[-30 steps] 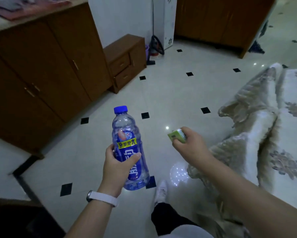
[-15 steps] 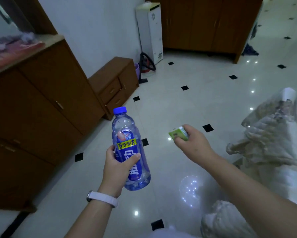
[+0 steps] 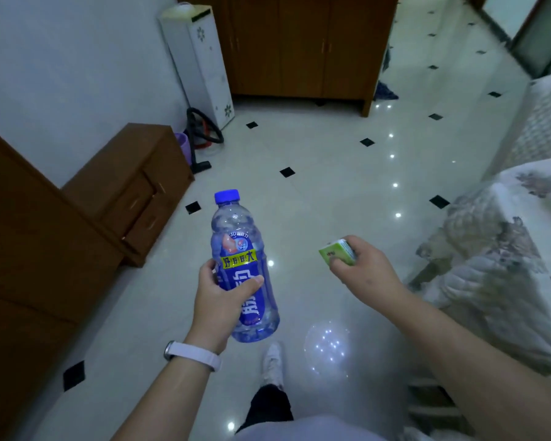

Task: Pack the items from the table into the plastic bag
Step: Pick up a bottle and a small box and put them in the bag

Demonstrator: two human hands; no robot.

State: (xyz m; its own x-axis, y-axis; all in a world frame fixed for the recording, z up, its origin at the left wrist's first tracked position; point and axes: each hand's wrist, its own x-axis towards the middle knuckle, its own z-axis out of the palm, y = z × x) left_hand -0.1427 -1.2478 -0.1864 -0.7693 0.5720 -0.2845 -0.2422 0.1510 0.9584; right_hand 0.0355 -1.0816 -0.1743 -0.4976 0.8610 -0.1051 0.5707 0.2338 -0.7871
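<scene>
My left hand (image 3: 218, 302) grips a clear plastic bottle (image 3: 240, 249) with a blue cap and blue label, held upright in front of me at centre. To its right, my right hand (image 3: 364, 270) holds a small green carton (image 3: 336, 252), fingers curled round it. Both are carried above the tiled floor. No table or plastic bag is in view.
White floor tiles (image 3: 315, 186) with black diamonds stretch ahead. Brown cabinets (image 3: 38, 249) and a low drawer unit (image 3: 134, 186) line the left; a tall wooden wardrobe (image 3: 299, 46) and a white slim cabinet (image 3: 201, 58) stand at the back. A floral-covered bed (image 3: 506, 256) is on the right. My shoe (image 3: 272, 364) is below.
The view has turned and moved forward along the room; the left cabinets slid back and the far wardrobe came nearer. Both hands keep the same hold on bottle and carton.
</scene>
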